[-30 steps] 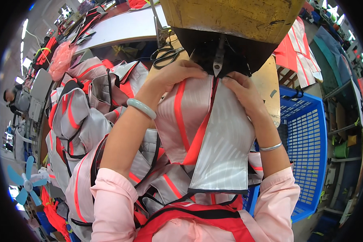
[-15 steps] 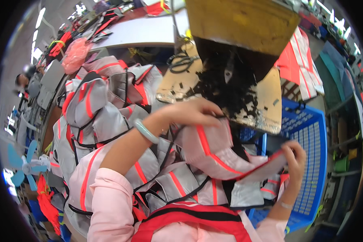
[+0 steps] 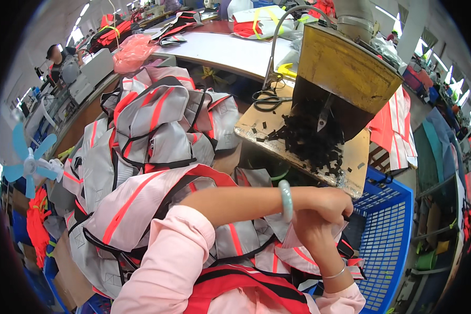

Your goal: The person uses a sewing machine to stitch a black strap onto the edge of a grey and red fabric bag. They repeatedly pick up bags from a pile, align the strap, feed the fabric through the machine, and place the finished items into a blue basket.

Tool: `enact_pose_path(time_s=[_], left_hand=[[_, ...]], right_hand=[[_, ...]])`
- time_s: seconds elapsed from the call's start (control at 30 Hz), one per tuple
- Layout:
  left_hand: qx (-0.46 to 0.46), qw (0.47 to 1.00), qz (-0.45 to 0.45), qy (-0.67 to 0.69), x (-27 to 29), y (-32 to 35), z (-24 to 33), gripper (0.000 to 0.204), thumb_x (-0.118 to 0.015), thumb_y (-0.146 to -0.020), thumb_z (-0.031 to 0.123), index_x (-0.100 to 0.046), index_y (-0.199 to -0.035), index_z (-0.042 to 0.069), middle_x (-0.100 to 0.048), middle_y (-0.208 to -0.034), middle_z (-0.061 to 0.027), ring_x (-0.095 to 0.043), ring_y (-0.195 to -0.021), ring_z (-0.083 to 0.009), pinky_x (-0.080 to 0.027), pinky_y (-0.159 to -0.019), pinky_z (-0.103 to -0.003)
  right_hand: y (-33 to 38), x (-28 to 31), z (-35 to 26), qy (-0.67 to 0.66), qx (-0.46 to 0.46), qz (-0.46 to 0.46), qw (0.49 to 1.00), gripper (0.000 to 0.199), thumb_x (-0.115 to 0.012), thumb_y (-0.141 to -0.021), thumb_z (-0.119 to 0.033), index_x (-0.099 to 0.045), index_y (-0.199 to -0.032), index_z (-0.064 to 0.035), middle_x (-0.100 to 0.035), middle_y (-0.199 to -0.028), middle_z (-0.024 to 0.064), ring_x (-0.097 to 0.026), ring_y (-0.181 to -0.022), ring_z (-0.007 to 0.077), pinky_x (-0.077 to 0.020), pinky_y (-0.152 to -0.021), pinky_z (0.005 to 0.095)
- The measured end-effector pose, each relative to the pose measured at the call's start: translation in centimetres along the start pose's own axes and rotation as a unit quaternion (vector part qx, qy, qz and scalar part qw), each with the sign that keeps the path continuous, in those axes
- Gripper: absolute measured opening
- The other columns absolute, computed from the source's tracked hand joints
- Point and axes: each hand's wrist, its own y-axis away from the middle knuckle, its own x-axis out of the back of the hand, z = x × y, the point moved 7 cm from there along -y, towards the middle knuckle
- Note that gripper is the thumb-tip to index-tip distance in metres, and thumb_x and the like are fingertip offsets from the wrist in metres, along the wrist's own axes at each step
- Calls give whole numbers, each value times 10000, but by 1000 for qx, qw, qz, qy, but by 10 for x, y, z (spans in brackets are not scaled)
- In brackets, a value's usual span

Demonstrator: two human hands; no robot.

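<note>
**Grey-and-orange vest held over blue crate, both hands closed**

Grey reflective fabric with orange stripes, one vest [image 3: 277, 251], lay bunched beneath the two hands at the near right, hanging against the left wall of the blue plastic crate [image 3: 387, 235]. The left hand [image 3: 327, 201] reached across from the left, curled shut, with a pale green bangle [image 3: 286, 200] on its wrist. The right hand [image 3: 311, 230] rose from the near edge just under the left hand and touching it, fingers folded inward; a thin silver bracelet [image 3: 334, 274] circled that wrist. Both hands appeared closed on the vest fabric, though the exact pinch was hidden by the overlap of the hands.

Pink sleeves [image 3: 167, 261] covered both forearms. To the left, a large heap of similar vests [image 3: 152, 125] stood piled high, reaching from near to mid-scene. Directly beyond the hands sat a wooden board [image 3: 350, 157] carrying a mound of black offcuts [image 3: 311, 138], beneath a yellow machine hood [image 3: 345, 68]. Black scissors [image 3: 267, 99] lay on the board's far left end. A white worktable [image 3: 220, 49] ran farther back. A small blue fan [image 3: 29, 162] stood at the far left, and another person [image 3: 60, 57] was seated at the far left.
</note>
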Motion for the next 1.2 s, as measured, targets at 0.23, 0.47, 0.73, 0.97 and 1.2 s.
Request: enact_pose_path(time_s=[0.23,0.47,0.73,0.97,1.2], left_hand=[[101,945,305,68,7,132,-62,349,-596,-858,287,-616,-1078,17,-638,-1025,-159,-609,-953,-316,-485,-803,-362],[71,923,374,-61,-16,152,-60,298,-622,-822,253,-603,-1072,91,-600,-940,-100,-602,-852,-296,-490,-713,-387],[67,926,350,-122,8,149,-50,286,-657,-743,131,-637,-1026,169,-536,-786,-62,-594,-690,-255,-485,-573,-353],[41,955,287,-58,78,140,-51,177,-654,-768,88,-670,-936,32,-645,-845,-117,-618,-774,-273,-488,-692,-333],[99,973,207,32,105,104,-79,204,-628,-827,131,-643,-948,-33,-635,-805,-88,-556,-697,-131,-449,-656,-269]], right_hand=[[0,12,10,-192,-48,17,980,115,-648,-761,-179,-623,-785,-69,-602,-618,80,-609,-555,282,-463,-515,374],[1,27,19,-328,-113,-2,938,167,-680,-768,-211,-642,-837,-63,-632,-691,103,-598,-555,257,-457,-532,344],[2,31,23,-251,-98,-68,961,311,-692,-755,-289,-623,-900,-23,-629,-792,145,-609,-693,295,-466,-617,358],[-39,42,42,-372,-127,53,918,213,-661,-766,-173,-603,-884,-5,-631,-795,148,-616,-716,263,-472,-648,319],[-59,19,75,-507,-191,22,840,186,-591,-816,-136,-593,-927,14,-627,-804,67,-556,-743,112,-456,-688,254]])
